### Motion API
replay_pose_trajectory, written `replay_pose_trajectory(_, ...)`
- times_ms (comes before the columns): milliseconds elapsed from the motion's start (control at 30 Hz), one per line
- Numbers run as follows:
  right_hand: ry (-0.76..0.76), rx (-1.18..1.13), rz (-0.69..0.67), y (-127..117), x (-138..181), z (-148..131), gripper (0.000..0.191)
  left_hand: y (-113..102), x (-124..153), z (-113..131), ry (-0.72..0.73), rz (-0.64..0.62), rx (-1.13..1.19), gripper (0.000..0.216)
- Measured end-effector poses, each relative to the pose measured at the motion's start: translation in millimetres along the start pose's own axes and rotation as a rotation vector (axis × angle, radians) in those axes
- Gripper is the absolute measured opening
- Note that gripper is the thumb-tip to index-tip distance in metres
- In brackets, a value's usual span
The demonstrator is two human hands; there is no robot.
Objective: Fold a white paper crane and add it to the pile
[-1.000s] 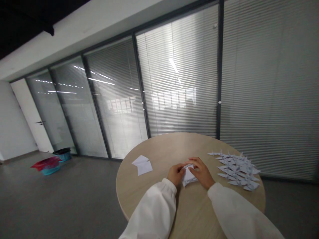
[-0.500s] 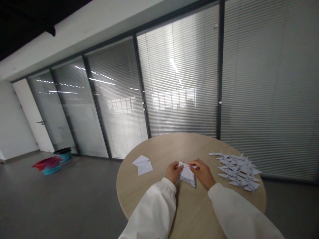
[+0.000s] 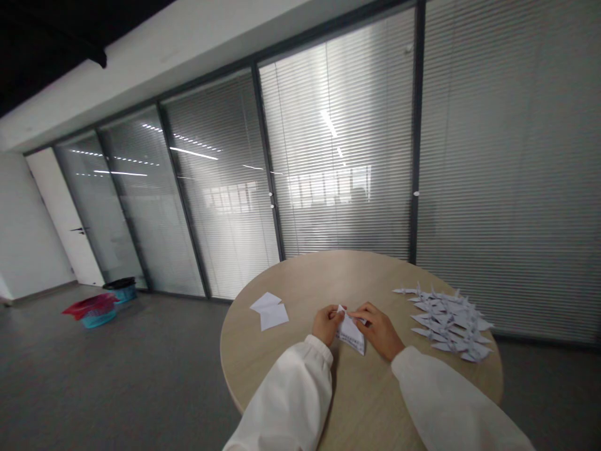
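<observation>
A folded sheet of white paper (image 3: 351, 335) with print along its lower edge is between my hands, just over the round wooden table (image 3: 300, 376). My left hand (image 3: 327, 324) pinches its upper left side, thumb on top. On the upper right side, my right hand (image 3: 378, 329) has its thumb and index finger closed at the paper's edge. The paper narrows to a point at the top. To the right lies a pile of folded white paper cranes (image 3: 451, 322). Left of my hands rest some loose white paper pieces (image 3: 271, 311).
Behind the table stands a glass partition with blinds (image 3: 338, 156). On the floor at the left are a blue bin with a red bag (image 3: 94, 310) and another with a black bag (image 3: 121, 289). A white door (image 3: 66, 216) is at the far left.
The paper's upper right side has been folded inward, so its top is now narrower and more pointed. My right fingers have shifted slightly along that edge; my left hand keeps its grip.
</observation>
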State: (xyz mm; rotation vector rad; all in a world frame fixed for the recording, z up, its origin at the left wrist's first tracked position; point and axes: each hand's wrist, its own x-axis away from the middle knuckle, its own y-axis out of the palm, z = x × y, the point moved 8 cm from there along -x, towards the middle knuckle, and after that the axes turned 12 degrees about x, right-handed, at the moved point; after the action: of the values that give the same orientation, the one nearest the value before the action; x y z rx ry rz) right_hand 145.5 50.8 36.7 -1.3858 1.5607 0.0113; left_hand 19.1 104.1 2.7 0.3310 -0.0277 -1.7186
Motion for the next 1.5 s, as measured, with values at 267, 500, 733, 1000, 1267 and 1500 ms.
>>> replay_pose_trajectory(267,0.061,-0.020,0.069,-10,-1,8,0.021,9,4,-5,-0.128,-0.014,0.311,0.048)
replay_pose_trajectory(500,0.102,-0.095,0.154,-18,-1,14,0.021,26,14,2,-0.163,-0.151,0.480,0.039)
replay_pose_trajectory(733,0.142,-0.088,0.169,-19,-1,20,0.022,32,18,-11,-0.301,-0.190,0.440,0.043)
replay_pose_trajectory(1000,0.233,-0.264,0.051,-3,0,29,0.034,26,20,-21,-0.353,-0.165,0.387,0.045)
replay_pose_trajectory(1267,0.290,-0.329,0.049,-1,-1,38,0.032,24,18,-20,-0.366,-0.121,0.433,0.035)
replay_pose_trajectory(1500,0.332,-0.326,0.065,0,0,45,0.031,25,21,-18,-0.401,-0.121,0.542,0.030)
